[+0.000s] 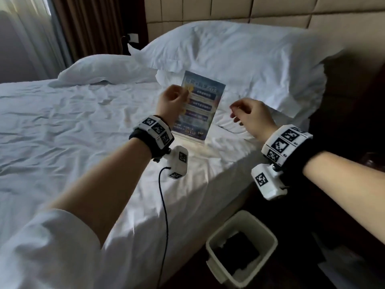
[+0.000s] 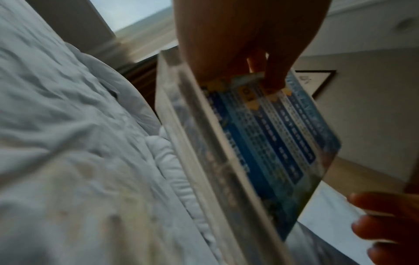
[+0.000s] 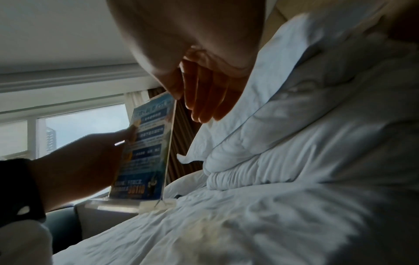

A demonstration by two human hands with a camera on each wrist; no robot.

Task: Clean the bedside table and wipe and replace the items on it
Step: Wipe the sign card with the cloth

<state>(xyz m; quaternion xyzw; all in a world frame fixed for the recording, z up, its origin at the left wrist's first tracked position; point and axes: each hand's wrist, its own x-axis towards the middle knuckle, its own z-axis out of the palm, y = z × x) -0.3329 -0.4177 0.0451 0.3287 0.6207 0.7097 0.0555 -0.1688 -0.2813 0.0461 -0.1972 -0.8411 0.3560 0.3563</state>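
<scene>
A clear acrylic sign stand (image 1: 198, 107) with a blue printed card stands upright, its base on the white bed sheet (image 1: 83, 122) in front of the pillows. My left hand (image 1: 174, 99) pinches the stand's left edge, thumb on the card's front. In the left wrist view the stand (image 2: 272, 143) runs down from my left hand (image 2: 249, 44). My right hand (image 1: 250, 113) hovers just right of the stand, fingers loosely curled and holding nothing. The right wrist view shows my right hand (image 3: 199, 89) apart from the stand (image 3: 149, 152), which my left hand (image 3: 86, 161) holds.
Two white pillows (image 1: 239, 59) lean on the padded headboard (image 1: 270, 11). A pale waste bin (image 1: 241, 247) with a dark liner stands on the floor beside the bed. Dark furniture (image 1: 364, 132) fills the right edge. A black cable (image 1: 163, 205) hangs from my left wrist.
</scene>
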